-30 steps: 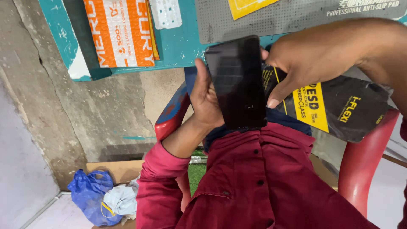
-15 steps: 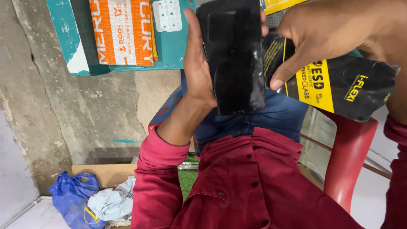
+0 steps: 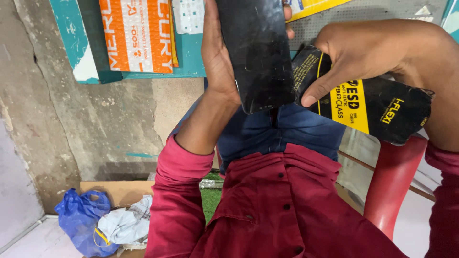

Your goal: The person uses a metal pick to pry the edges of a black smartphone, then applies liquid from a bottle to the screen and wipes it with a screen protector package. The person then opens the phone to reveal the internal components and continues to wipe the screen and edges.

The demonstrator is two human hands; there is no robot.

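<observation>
- Left hand (image 3: pixel 217 52) held a dark phone (image 3: pixel 256 52) upright over the lap, palm behind it, fingers wrapped round the far edge; one fingertip showed at the phone's 2 o'clock corner. The grip was closed around the phone's sides.
- Phone sat at 12 o'clock in the view, its top cut off by the frame edge. The glass face looked scuffed and smeared, with fine marks catching the light.
- Right hand (image 3: pixel 377 52) came in from 3 o'clock, fingers curled, pinching a black and yellow packet (image 3: pixel 377 107). The thumb tip lay on the packet's near corner, just beside the phone's lower right edge.
- Packet extended towards 4 o'clock, over the edge of a red chair (image 3: pixel 394 181). It looked flat and stiff; contents not visible.
- Below: blue jeans (image 3: pixel 287 134) and a dark red shirt (image 3: pixel 287 205).
- At 11 o'clock, a teal shelf edge (image 3: pixel 76 43) with an orange and white parcel (image 3: pixel 138 33).
- At 7 o'clock, on the floor, a blue plastic bag (image 3: pixel 79 220) with crumpled paper next to it.
- Risk, as I judged it: the phone was held by one hand only, over a hard floor; a slack grip could let it slide out.
- Second risk: the packet was pinched near one corner only, so its free end could sag or bend.
</observation>
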